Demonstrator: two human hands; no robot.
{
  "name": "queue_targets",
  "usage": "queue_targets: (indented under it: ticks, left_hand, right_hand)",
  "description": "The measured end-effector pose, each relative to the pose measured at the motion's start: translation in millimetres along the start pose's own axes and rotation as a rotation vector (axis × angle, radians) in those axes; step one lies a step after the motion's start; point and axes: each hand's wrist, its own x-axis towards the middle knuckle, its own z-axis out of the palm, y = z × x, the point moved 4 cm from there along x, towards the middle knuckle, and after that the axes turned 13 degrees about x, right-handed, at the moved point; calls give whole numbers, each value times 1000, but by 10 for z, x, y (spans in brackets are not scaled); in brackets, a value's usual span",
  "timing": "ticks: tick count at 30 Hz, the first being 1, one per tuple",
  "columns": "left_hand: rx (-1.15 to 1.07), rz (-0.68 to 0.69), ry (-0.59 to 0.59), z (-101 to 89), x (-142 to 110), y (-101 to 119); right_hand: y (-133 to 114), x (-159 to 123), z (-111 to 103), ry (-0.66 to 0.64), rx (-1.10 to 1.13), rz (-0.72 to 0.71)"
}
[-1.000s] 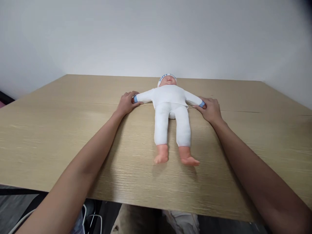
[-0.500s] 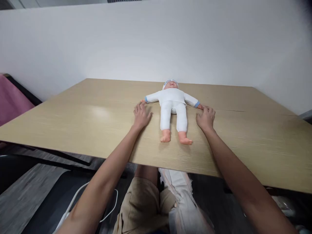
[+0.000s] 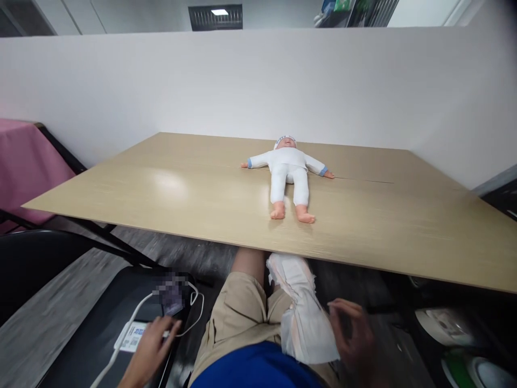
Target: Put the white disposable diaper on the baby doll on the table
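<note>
A baby doll [image 3: 289,167] in white clothes and a printed white cap lies on its back on the wooden table [image 3: 210,215], arms spread and feet toward me. Across my lap rests a white disposable diaper [image 3: 301,318], unfolded and narrow in the middle. My right hand [image 3: 355,331], smeared by motion, is just right of the diaper with its fingers bent and apart, and nothing shows in it. Down at the left, my left hand [image 3: 155,342] is over the black chair seat [image 3: 92,328], fingers apart, beside a white device with a printed label [image 3: 132,337] and a white cable [image 3: 139,307].
A white partition [image 3: 226,81] stands behind the table. Pink cloth [image 3: 32,161] covers something at the far left. Under the table at the right are a white rounded object [image 3: 444,326] and a green and white item [image 3: 464,369].
Both hands have left the doll's hands and dropped below the table edge, left hand to the chair, right hand beside the diaper. The view has shifted. The doll stays lying there.
</note>
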Motion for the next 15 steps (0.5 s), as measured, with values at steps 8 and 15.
queue_targets:
  ticks: [8,15]
  left_hand:
    - [173,-644,-7,372,628,-1113]
    - [147,-699,-80,558,803,-1337]
  right_hand:
    - [75,-415,617,-209,114,83]
    - [169,-569,753,-208,83,112]
